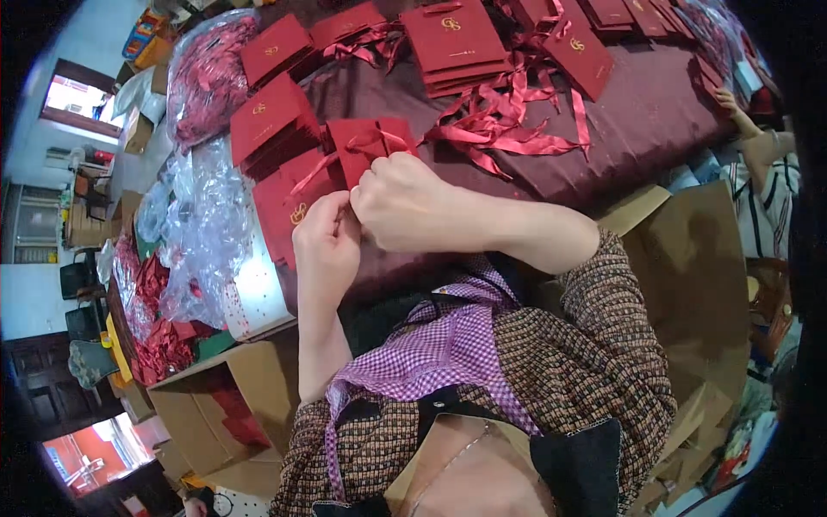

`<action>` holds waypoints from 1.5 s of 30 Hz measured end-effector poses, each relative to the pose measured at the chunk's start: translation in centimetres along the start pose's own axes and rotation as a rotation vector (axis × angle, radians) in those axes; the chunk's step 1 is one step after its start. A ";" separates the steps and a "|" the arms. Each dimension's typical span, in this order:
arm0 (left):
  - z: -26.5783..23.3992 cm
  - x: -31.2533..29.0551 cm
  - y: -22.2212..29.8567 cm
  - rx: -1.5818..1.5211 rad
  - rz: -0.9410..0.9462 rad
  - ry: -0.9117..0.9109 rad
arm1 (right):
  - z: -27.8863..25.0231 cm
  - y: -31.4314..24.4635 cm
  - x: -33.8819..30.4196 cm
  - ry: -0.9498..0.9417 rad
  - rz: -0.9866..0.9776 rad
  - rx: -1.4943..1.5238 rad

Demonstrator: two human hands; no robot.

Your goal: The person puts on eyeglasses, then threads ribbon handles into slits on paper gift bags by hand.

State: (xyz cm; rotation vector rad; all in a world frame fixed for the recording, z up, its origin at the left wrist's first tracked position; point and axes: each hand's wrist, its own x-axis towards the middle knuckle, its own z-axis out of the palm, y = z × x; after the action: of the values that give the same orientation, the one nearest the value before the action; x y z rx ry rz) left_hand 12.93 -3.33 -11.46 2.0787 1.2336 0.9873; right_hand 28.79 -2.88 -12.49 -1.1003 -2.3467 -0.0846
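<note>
My right hand (401, 200) is closed, its knuckles upward, in front of a small dark red paper bag (355, 142) with a red ribbon (379, 138) across it. My left hand (326, 241) is also closed, and its fingers meet the right hand's. What they pinch is hidden behind the fingers. Beside my left hand lies another red bag (280, 207) with a gold emblem. A stack of red bags (274, 125) stands just beyond it. Loose red satin ribbons (508, 129) lie tangled to the right of my hands.
A dark red cloth (620, 142) covers the table. More bag stacks (457, 47) stand along its far side. Clear plastic bags (207, 224) crowd the left. Open cardboard boxes (689, 284) flank me. At the far right, another person's hand (730, 103) touches the table edge.
</note>
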 end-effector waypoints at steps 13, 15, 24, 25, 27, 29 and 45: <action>-2.0 1.1 -0.7 -0.099 0.158 -0.229 | -3.3 1.9 -0.1 -0.255 0.174 0.525; -1.4 1.0 -0.7 -0.091 0.218 -0.176 | -3.2 1.6 -0.4 -0.348 0.153 0.405; -1.1 1.0 -0.2 -0.143 0.147 -0.252 | -5.9 2.9 -0.5 0.139 -0.142 0.361; -0.8 0.8 0.0 -0.224 0.126 -0.238 | -5.2 2.6 -0.5 0.145 -0.206 0.337; -1.0 1.1 0.4 -0.225 0.114 -0.249 | -4.3 2.8 -0.6 0.129 -0.211 0.330; -1.3 1.2 -0.3 -0.291 0.068 -0.280 | -4.1 3.1 -0.6 0.129 -0.228 0.376; -2.1 1.4 -3.0 -1.495 -0.837 0.033 | -4.4 3.4 -0.9 -0.085 -0.144 0.973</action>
State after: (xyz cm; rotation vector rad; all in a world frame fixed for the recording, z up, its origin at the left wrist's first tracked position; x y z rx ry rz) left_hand 10.19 -0.56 -11.95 0.3352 0.7392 0.9715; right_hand 33.72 -2.42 -9.74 -0.4427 -2.0853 0.9573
